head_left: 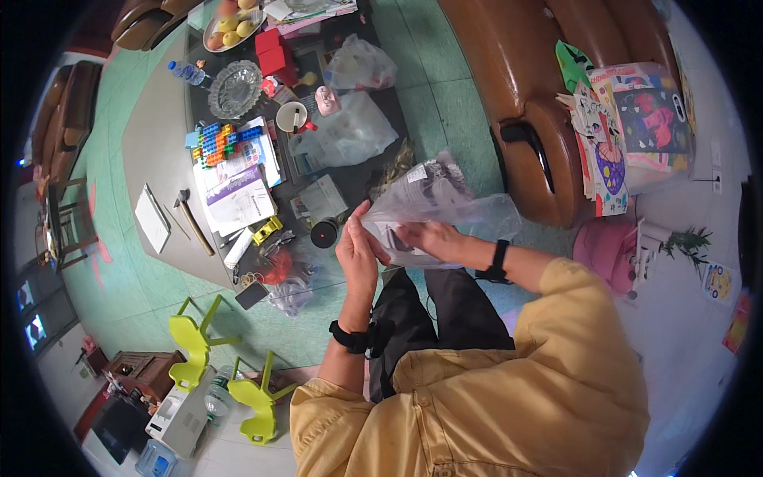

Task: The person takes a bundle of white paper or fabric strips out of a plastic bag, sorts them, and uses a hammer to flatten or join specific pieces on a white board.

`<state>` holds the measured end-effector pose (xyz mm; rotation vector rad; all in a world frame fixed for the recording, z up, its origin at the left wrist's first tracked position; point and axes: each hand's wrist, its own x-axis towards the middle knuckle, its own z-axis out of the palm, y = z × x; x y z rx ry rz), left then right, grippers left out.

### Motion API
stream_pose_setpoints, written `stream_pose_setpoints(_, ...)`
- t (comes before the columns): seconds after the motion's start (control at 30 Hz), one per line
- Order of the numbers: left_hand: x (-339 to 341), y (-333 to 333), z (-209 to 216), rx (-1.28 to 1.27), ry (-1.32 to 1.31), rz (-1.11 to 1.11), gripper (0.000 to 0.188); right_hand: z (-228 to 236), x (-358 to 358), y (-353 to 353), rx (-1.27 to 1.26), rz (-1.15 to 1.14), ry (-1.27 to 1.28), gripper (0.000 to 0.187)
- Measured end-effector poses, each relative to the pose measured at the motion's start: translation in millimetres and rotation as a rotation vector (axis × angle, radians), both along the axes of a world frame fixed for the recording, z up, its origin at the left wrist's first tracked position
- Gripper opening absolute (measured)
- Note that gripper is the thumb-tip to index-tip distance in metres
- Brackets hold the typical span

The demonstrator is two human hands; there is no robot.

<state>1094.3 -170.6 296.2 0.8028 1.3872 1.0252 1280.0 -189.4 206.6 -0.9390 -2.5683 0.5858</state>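
Note:
A clear plastic bag (486,216) is spread between my hands above my lap, its film bunched and wrinkled. My left hand (356,248) is upright at the bag's left edge, fingers pressed together around the film. From the right, my right hand (433,241) reaches into the bag's opening, or lies behind its film; its fingertips are blurred by the plastic. A grey and silvery packet (429,184) with a white label shows at the bag's far side, next to a brownish crumpled item (391,168).
A low dark table holds toy bricks (214,145), a glass bowl (236,89), a mug (292,118), plastic bags (350,131), a hammer (192,219) and a round black object (324,233). A brown leather sofa (509,87) stands at right, green chairs (188,350) at lower left.

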Motion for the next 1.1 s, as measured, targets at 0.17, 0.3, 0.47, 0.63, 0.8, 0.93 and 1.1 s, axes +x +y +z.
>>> stream_pose_setpoints(0.17, -8, -7, -1, -0.055, -0.003, -0.058, 0.051, 76, 34, -8, -0.11, -0.303, 0.091, 0.04)
stream_pose_setpoints(0.3, -13, -6, -4, -0.13, 0.193, -0.132, 0.042, 135, 49, -26, -0.691, -0.632, 0.567, 0.043)
stream_pose_setpoints(0.47, -28, -10, 2, 0.246, 0.576, -0.217, 0.063, 150, 66, -34, -1.176, -0.736, 1.023, 0.051)
stream_pose_setpoints(0.63, -21, -22, 39, -0.125, -0.339, -0.684, 0.091, 166, 55, -48, -1.454, -0.682, 1.22, 0.045)
stream_pose_setpoints(0.8, 3, -35, 65, -0.068, -0.572, -0.713, 0.108, 167, 41, -61, -1.445, -0.67, 1.215, 0.045)
stream_pose_setpoints(0.93, 14, -37, 83, -0.056, -0.584, -0.518, 0.11, 172, 35, -66, -1.367, -0.638, 1.233, 0.043)
stream_pose_setpoints(1.1, 15, -36, 83, -0.014, -0.695, -0.486, 0.103, 179, 21, -80, -1.096, -0.655, 1.121, 0.049)
